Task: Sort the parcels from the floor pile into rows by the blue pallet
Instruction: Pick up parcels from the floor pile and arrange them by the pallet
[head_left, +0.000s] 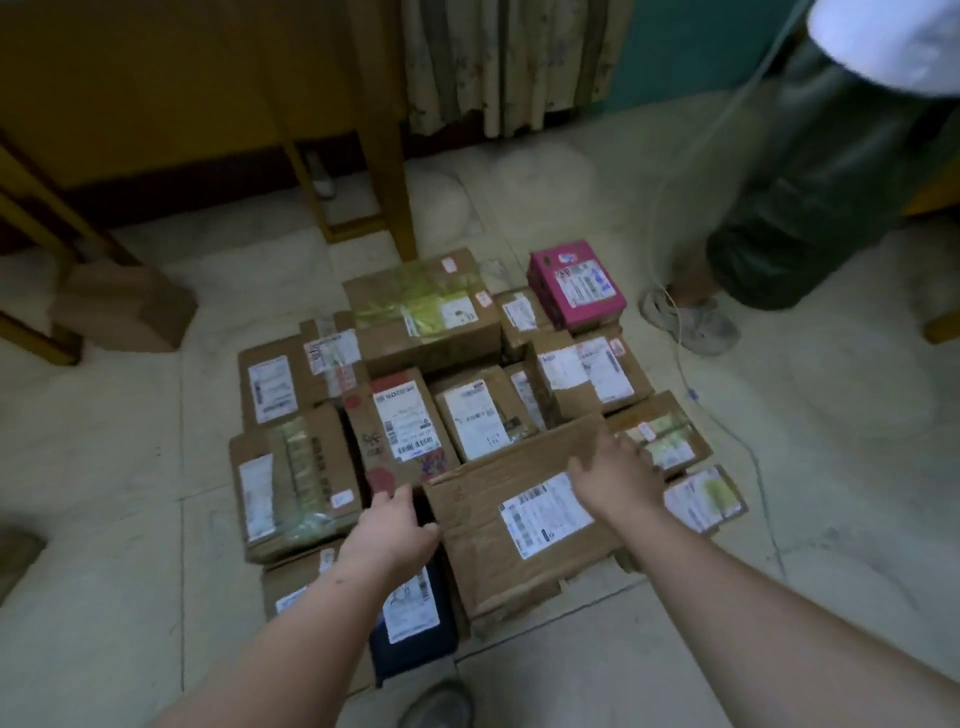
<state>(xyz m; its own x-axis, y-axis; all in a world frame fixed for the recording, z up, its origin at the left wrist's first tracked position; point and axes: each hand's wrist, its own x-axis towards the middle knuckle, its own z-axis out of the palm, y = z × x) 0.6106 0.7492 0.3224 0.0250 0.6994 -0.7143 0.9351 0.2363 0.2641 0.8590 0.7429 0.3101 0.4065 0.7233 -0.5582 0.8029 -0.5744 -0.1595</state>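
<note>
- Fingers (631, 452) of the right hand (615, 473) curl over the far right edge of a big flat cardboard parcel (519, 509), so that's a proper grip imo. Left hand (397, 525) is at the parcel's left edge, fingers bent round the corner, looks like it's holding too, tho a bit blurry.
- Two-hand hold makes sense bc the parcel is wide and floppy-looking, one hand would prob let it sag or tip.
- The parcel sits at the near edge of the group, resting partly on top of other boxes, label facing up, tilted a bit. Can't tell if it's being put down or picked up.
- Rest of the parcels are laid out on the floor (675, 649) in rough rows, labels up, prob so they can be read w/o flipping: a pink box (576, 283) at the far right, a box with green tape (421, 306) at the back, a dark blue bag parcel (410, 618) nearest, under the left forearm.
- No blue pallet visible from here, so can't say how close the rows are to it.
- Another person's leg (810, 197) and shoe (691, 322) are just beside the far right of the rows, with a thin cable (727, 431) trailing on the floor there. Trip/snag risk if anything gets dragged that way.
- Yellow wooden desk (208, 78) stands behind it all.
</note>
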